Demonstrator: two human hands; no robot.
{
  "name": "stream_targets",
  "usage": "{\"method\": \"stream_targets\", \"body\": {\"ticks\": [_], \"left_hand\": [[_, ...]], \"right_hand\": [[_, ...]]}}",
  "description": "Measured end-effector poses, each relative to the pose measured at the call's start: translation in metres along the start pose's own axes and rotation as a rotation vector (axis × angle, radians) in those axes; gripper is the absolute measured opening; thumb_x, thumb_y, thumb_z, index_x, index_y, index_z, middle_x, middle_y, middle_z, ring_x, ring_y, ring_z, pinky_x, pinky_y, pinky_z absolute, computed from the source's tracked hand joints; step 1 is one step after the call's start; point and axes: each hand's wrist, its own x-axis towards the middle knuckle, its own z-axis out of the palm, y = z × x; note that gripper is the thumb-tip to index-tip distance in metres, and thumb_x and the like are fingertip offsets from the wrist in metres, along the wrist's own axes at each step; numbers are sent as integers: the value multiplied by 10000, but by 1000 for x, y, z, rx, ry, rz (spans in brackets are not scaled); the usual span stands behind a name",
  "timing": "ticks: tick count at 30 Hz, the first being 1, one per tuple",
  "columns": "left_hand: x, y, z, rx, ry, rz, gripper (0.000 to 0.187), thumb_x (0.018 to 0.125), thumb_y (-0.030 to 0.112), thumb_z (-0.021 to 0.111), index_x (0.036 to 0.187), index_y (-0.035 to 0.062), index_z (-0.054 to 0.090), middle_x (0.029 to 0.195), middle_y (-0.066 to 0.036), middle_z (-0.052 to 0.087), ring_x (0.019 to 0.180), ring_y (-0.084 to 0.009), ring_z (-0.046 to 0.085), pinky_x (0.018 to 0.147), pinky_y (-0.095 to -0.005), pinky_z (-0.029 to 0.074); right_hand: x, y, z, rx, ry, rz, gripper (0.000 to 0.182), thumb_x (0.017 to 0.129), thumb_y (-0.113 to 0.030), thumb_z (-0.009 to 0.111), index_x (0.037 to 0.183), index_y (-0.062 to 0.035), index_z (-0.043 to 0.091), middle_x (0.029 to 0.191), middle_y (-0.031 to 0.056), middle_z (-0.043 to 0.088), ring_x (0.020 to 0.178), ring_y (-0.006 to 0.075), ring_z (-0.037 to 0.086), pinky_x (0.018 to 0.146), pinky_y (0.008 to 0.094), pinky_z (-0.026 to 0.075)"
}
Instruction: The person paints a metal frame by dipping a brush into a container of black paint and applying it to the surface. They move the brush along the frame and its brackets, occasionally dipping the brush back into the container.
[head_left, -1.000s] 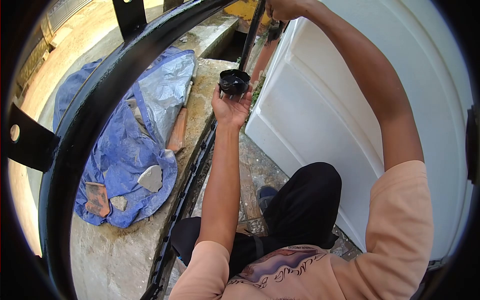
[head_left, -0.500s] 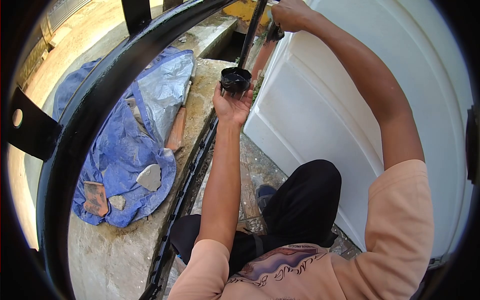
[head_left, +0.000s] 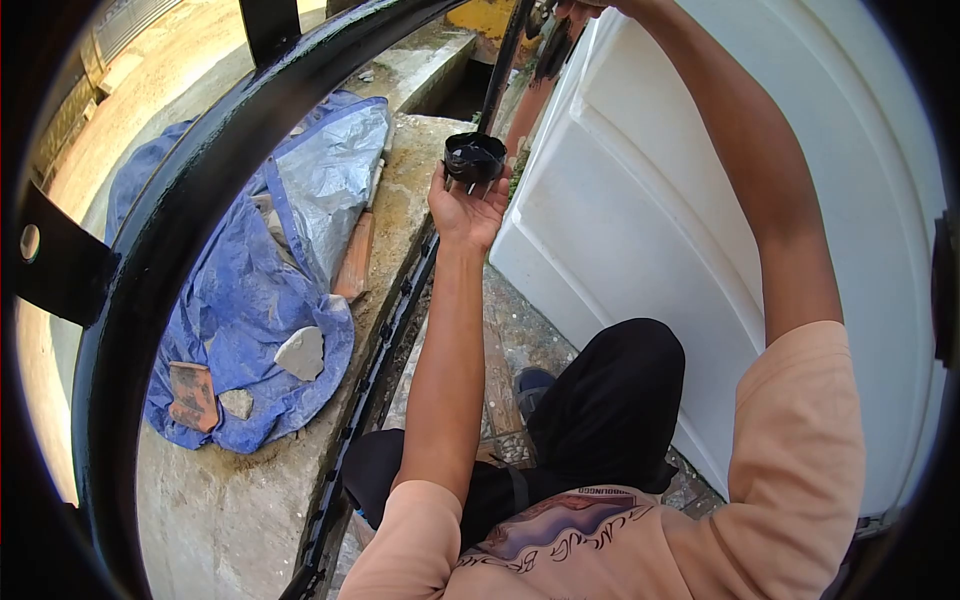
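Note:
My left hand (head_left: 468, 212) is palm up under a small black cup (head_left: 475, 160) with a ragged rim, fingers curled around its base. Glossy black liquid that looks like paint is inside. My right hand (head_left: 582, 9) is at the top edge, partly cut off, its fingers closed on what looks like a paintbrush (head_left: 540, 18) with a dark head; its details are hard to make out. Close to both hands runs a slanting black metal bar (head_left: 503, 70). Behind it, a reddish-brown surface (head_left: 528, 105) carries a black smear near the right hand.
A curved glossy black metal frame (head_left: 180, 190) arches across the left. Beyond it a blue tarp (head_left: 240, 300) with stone and tile pieces lies on a concrete ledge (head_left: 225, 510). A large white panel (head_left: 650, 210) stands at the right. A black rail (head_left: 350, 430) runs along the ledge.
My right hand has moved up, partly out of view, uncovering more of the black-smeared reddish-brown surface. The left hand and cup are almost unmoved.

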Motion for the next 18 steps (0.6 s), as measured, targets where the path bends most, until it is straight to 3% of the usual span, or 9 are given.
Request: {"method": "stream_targets", "body": {"ticks": [3, 6, 10, 13, 18], "left_hand": [[0, 0, 0, -8, 0, 1, 635, 976, 566, 421, 1249, 3, 531, 1134, -228, 623, 947, -354, 694, 753, -375, 620], [0, -1, 0, -4, 5, 7, 635, 978, 566, 417, 1243, 2, 535, 1123, -226, 625, 947, -350, 694, 749, -372, 621], [6, 0, -7, -44, -27, -24, 618, 993, 553, 400, 1270, 13, 514, 1198, -244, 609, 1052, -411, 650, 811, -421, 607], [6, 0, -7, -41, -38, -13, 622, 994, 553, 393, 1264, 7, 520, 1186, -244, 617, 1051, -405, 653, 809, -419, 608], [9, 5, -11, -48, -24, -22, 628, 993, 556, 394, 1262, 4, 525, 1185, -241, 621, 1051, -403, 654, 808, -414, 608]], "right_hand": [[-2, 4, 6, 45, -43, -46, 220, 763, -160, 684, 870, 21, 748, 725, 138, 717, 665, 259, 714, 618, 375, 578], [-26, -4, 17, 119, 148, -349, 241, 752, -180, 704, 867, 28, 740, 686, 160, 700, 630, 271, 708, 605, 381, 578], [-12, -12, 44, -13, -18, -64, 277, 752, -223, 694, 880, 19, 738, 714, 203, 694, 705, 298, 723, 653, 404, 582], [-4, -6, 81, -238, 243, -185, 282, 750, -255, 692, 838, 6, 748, 750, 215, 703, 729, 340, 724, 685, 427, 580], [26, 6, 65, -304, 131, -109, 244, 743, -219, 691, 807, 11, 742, 807, 233, 709, 796, 355, 723, 715, 438, 579]]}}
